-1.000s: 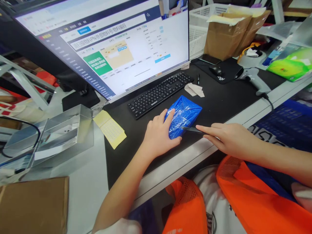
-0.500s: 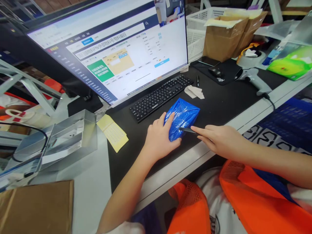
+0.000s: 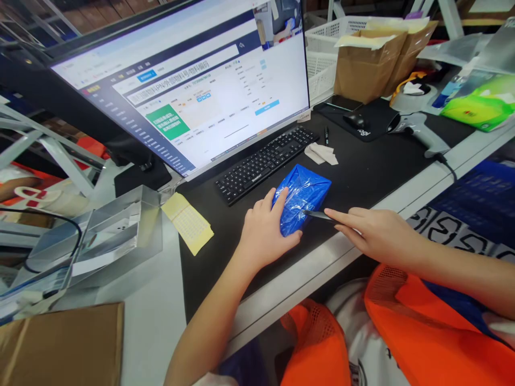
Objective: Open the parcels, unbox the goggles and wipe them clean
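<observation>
A blue plastic-wrapped packet lies on the black desk mat in front of the keyboard. My left hand rests flat on the packet's left end, fingers and thumb around its near corner. My right hand grips a thin dark blade, index finger stretched along it. The blade's tip touches the packet's near right edge.
A large monitor stands behind the keyboard. A folded tissue, pen, mouse, handheld scanner, cardboard boxes and a green pack sit to the right. Yellow notes, a metal tray and a carton are on the left.
Both hands stay on the packet with the blade at its edge. The view has drifted slightly; the blade tip sits a touch further right.
</observation>
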Tool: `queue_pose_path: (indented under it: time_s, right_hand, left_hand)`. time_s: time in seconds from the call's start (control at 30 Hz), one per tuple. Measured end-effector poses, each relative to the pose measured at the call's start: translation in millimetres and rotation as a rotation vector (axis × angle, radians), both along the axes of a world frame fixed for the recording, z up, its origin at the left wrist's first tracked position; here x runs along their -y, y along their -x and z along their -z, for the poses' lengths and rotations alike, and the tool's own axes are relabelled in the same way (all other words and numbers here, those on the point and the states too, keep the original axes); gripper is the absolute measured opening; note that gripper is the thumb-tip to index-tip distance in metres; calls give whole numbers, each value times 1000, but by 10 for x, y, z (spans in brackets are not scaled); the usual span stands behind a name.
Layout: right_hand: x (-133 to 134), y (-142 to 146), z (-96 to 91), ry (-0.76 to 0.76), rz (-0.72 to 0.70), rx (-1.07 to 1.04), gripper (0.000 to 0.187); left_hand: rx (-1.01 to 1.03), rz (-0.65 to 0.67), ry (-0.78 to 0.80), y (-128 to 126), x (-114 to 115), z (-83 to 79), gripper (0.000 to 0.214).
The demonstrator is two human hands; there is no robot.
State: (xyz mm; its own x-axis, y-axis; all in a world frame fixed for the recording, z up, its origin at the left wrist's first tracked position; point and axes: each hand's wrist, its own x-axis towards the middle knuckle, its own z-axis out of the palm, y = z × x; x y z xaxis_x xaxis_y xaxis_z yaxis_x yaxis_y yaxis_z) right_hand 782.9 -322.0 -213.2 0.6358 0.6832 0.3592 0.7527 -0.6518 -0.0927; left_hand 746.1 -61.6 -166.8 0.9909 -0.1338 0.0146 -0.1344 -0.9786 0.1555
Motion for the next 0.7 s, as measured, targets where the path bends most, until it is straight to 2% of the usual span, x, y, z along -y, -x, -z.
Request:
queue_pose_path:
  time_s: [0.53, 0.7]
  right_hand:
    - [-38, -97, 75, -31, 20, 32, 43]
    - [40, -140, 40, -24, 30, 0, 43]
  left_hand:
    - [-8, -22, -28, 9, 6, -6, 93]
    - [-12, -8, -13, 4, -6, -4, 96]
